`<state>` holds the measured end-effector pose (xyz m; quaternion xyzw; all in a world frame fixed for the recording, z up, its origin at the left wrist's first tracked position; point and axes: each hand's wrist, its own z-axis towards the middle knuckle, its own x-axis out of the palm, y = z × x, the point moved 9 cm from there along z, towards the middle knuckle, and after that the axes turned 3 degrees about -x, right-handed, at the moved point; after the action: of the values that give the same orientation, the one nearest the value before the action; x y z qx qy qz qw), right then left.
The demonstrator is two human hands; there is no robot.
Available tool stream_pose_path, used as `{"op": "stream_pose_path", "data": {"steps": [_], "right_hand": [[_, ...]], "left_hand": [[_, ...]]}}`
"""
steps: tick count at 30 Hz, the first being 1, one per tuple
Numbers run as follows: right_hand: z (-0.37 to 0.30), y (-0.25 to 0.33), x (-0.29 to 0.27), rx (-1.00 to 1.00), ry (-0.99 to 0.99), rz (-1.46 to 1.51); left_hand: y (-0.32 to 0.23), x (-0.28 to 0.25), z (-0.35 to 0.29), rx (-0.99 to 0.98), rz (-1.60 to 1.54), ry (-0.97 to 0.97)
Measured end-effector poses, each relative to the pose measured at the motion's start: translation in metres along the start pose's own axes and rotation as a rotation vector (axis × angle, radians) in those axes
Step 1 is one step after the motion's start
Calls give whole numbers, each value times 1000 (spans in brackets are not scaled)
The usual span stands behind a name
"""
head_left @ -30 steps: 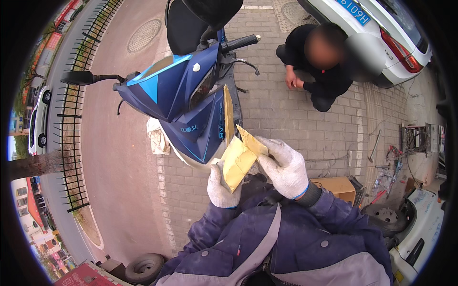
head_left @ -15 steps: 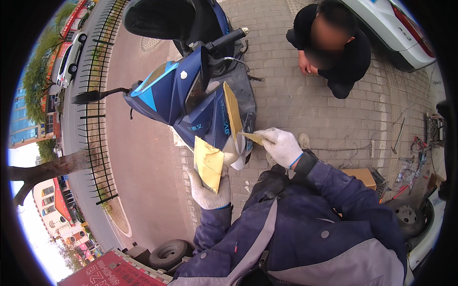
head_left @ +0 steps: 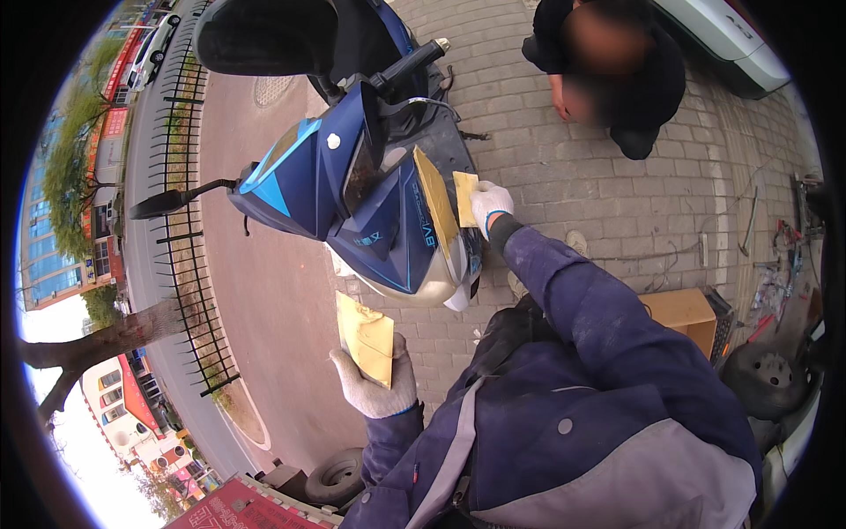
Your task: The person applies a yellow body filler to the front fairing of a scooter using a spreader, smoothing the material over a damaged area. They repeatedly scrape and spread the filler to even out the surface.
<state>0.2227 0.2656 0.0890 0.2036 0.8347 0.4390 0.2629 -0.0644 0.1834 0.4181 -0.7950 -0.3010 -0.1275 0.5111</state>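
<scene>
My left hand (head_left: 381, 394), in a white knit glove, is closed on a yellow putty board (head_left: 368, 339) with a thick yellow smear across it. In my right hand (head_left: 490, 206), also gloved, is a small flat yellow spreader (head_left: 465, 196). That hand is beside the front panel of a blue scooter (head_left: 304, 176). Along the panel's right edge runs a yellow putty-like layer (head_left: 434, 198). The spreader appears just apart from this layer. The board is lower left, away from the scooter's silver nose.
A crouching person (head_left: 639, 84) in dark clothes is ahead to the right, near a white car (head_left: 727, 44). An open cardboard box (head_left: 679, 313), a wheel (head_left: 765, 388) and scattered tools lie on the right. A black fence (head_left: 183, 229) runs along the left.
My right hand with the spreader has moved forward and slightly left, up along the panel. My left hand and the board have shifted down and left. The view has turned slightly.
</scene>
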Motion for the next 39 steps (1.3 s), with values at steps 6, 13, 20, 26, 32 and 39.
{"op": "stream_pose_path", "data": {"steps": [6,13,20,26,32,39], "right_hand": [[0,32,1,-20,-104,-51],[-10,52,19,-41,-91,-52],[-19,85,32,-140,-95,-131],[-27,120,34,-182,-75,-125],[-41,145,29,-241,-98,-143],[-32,105,-6,-137,-135,166]], "left_hand": [[-13,-22,11,-4,8,37],[-17,-36,23,-23,-35,4],[-22,-48,32,-31,-59,2],[-25,-59,38,-30,-57,-30],[-24,-59,44,-47,-47,-26],[-20,-57,48,-61,-36,-53]]}}
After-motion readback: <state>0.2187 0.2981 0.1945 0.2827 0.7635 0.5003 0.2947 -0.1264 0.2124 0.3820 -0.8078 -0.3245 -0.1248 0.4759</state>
